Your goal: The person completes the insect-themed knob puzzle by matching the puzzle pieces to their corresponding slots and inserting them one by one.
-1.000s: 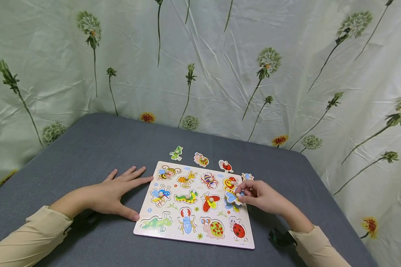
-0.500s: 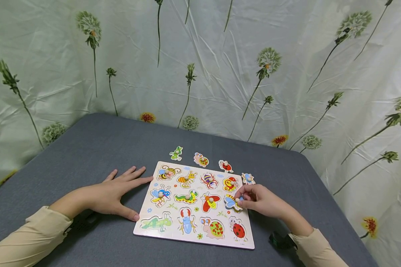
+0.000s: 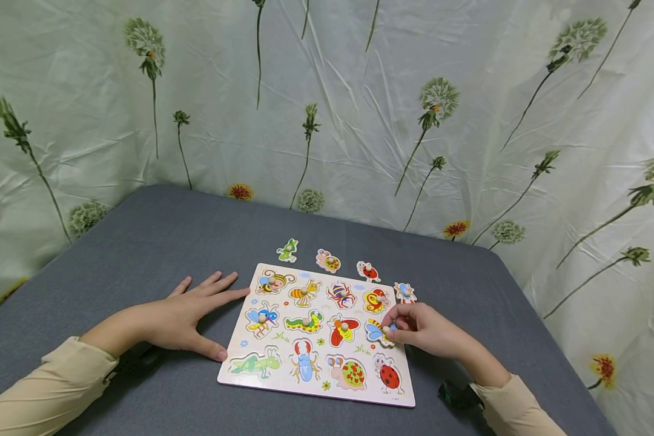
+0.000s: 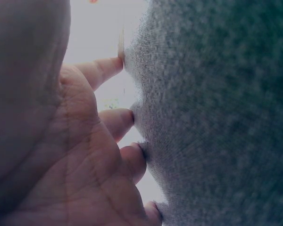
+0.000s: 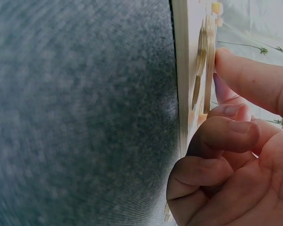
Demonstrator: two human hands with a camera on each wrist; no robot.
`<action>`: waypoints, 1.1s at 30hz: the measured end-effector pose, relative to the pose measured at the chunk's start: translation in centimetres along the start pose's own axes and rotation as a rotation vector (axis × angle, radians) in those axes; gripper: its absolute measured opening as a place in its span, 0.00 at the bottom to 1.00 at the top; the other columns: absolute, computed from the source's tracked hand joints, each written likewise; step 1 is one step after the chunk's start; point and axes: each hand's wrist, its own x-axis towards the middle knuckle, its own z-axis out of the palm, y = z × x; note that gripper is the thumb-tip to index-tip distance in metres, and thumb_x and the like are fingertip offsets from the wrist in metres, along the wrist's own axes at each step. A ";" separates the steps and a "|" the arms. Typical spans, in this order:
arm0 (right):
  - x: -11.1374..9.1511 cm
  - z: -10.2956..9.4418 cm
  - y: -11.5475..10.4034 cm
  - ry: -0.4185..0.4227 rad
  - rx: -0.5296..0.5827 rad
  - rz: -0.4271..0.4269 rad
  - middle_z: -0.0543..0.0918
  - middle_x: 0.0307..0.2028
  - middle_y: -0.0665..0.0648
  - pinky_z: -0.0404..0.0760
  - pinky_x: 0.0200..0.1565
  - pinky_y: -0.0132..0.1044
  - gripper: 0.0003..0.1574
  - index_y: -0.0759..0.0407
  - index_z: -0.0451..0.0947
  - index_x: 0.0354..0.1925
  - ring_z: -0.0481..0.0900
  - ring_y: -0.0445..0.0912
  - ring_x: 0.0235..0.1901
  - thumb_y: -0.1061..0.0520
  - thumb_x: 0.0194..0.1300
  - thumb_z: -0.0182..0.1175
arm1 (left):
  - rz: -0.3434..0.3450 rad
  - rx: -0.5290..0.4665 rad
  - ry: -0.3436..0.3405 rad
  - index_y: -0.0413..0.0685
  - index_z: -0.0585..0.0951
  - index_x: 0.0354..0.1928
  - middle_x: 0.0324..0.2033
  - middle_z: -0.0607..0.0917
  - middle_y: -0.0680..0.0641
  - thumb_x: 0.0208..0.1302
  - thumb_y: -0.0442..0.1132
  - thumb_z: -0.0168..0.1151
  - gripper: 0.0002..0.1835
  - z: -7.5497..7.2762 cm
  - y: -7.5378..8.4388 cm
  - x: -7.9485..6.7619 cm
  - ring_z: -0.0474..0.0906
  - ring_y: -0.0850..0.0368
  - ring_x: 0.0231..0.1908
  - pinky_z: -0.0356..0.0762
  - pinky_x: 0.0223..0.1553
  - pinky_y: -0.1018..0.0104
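A wooden peg puzzle board (image 3: 321, 393) with insect pictures lies on the table. At its right side my right hand (image 3: 433, 330) pinches the knob of a blue-winged bee puzzle piece (image 3: 377, 332), close over the middle-row slot. In the right wrist view the thumb (image 5: 254, 77) is at the piece, whose edge (image 5: 210, 66) stands a little proud of the board. My left hand (image 3: 182, 318) lies spread on the table, its index fingertip and thumb tip right at the board's left edge. The left wrist view shows its palm (image 4: 80, 155) with fingertips on the cloth.
Beyond the board's far edge lie loose pieces: a green grasshopper (image 3: 287, 250), a snail (image 3: 328, 261), a ladybug (image 3: 368, 271) and a blue beetle (image 3: 405, 292). Several knobbed pieces, such as a caterpillar (image 3: 304, 322), sit in the board. A flowered curtain (image 3: 360, 121) hangs behind the grey table (image 3: 196, 224).
The right hand has moved slightly down and toward me with the bee piece, which now overlaps its slot more squarely. The blue beetle is uncovered. My left hand has stayed still.
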 end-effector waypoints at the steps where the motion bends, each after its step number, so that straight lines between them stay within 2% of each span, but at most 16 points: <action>1: 0.0 0.0 0.0 -0.001 0.000 -0.002 0.65 0.26 0.47 0.64 0.29 0.33 0.09 0.62 0.84 0.47 0.63 0.35 0.26 0.57 0.75 0.68 | 0.000 0.000 0.000 0.65 0.59 0.86 0.87 0.47 0.37 0.51 0.74 0.77 0.63 0.0 0.0 0.0 0.37 0.24 0.84 0.25 0.71 0.14; 33: 0.0 0.3 0.0 -0.015 -0.025 0.003 0.66 0.26 0.46 0.64 0.29 0.32 0.09 0.61 0.84 0.46 0.64 0.35 0.25 0.56 0.75 0.68 | 0.008 0.000 -0.004 0.65 0.59 0.86 0.87 0.47 0.37 0.51 0.75 0.77 0.63 0.0 -0.1 0.0 0.36 0.24 0.84 0.25 0.71 0.13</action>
